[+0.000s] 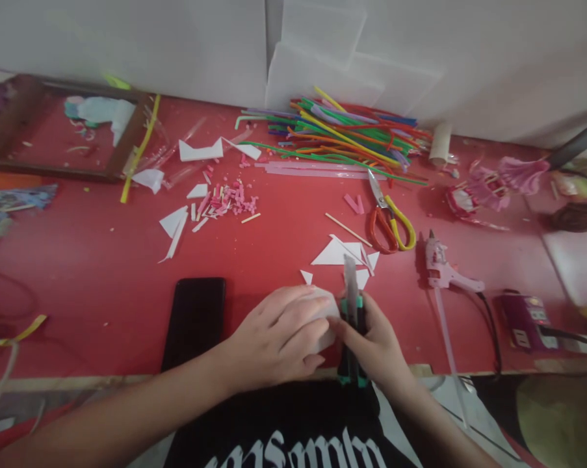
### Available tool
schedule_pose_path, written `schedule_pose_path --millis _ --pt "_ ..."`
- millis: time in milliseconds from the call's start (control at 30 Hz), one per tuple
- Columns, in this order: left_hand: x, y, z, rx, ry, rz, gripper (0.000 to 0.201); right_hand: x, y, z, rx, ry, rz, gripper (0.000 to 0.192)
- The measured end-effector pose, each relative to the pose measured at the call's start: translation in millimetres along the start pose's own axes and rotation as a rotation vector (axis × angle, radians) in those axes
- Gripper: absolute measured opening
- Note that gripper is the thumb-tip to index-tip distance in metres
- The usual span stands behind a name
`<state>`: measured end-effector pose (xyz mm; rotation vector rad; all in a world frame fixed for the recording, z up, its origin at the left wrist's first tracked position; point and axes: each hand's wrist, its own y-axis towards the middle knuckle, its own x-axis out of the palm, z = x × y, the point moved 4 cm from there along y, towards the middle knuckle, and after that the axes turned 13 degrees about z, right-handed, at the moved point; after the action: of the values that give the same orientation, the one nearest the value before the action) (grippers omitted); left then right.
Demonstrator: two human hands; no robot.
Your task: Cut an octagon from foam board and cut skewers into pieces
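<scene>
My left hand [286, 331] is closed around a small white piece [325, 312], perhaps card or foam, which the fingers partly cover. Beside it my right hand [374, 338] grips a green and black utility knife [352, 338] with its blade out, pointing away from me. The right thumb reaches over to the edge of the white piece. Just beyond both hands lie white offcuts [339, 252] and a thin wooden stick [348, 229]. A black phone [195, 318] rests left of my left hand.
Scissors [388, 218] and a pink glue gun [442, 266] lie to the right, near a purple power box [524, 318]. Colourful pipe cleaners [346, 133] are heaped at the back. Pink and white scraps [229, 198] cover the centre left, with a brown frame [69, 172] farther left.
</scene>
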<state>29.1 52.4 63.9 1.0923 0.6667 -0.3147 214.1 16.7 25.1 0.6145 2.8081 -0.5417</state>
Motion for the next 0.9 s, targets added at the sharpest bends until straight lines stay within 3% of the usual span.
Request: schedule_pose_path --millis 133,167,200,367,467,600,767,900 --pt "20.2 14 -4 -0.030 0.022 0.014 0.066 -33 32 -1 0.063 0.250 0.442 0.029" --pt "32.9 18 -4 -0.046 0.038 -0.058 0.066 -44 42 -2 0.078 0.393 0.591 0.030" --pt "49.3 23 -3 -0.023 0.043 -0.175 0.066 -52 53 -5 0.069 0.461 0.647 0.028" --pt "123.7 48 -5 0.157 -0.042 -0.355 0.060 -65 102 -20 0.002 0.640 0.638 0.023" --pt "147.6 52 -17 0.165 -0.044 -0.413 0.060 -62 113 -22 -0.044 0.679 0.633 0.027" --pt "146.5 43 -29 0.113 -0.019 -0.463 0.060 -54 115 -17 -0.060 0.701 0.639 0.028" --pt "124.5 33 -40 0.106 -0.040 -0.513 0.062 -46 118 -12 -0.037 0.695 0.641 0.028" --pt "102.3 29 -65 0.113 -0.083 -0.529 0.058 -45 117 -9 -0.043 0.679 0.634 0.030"
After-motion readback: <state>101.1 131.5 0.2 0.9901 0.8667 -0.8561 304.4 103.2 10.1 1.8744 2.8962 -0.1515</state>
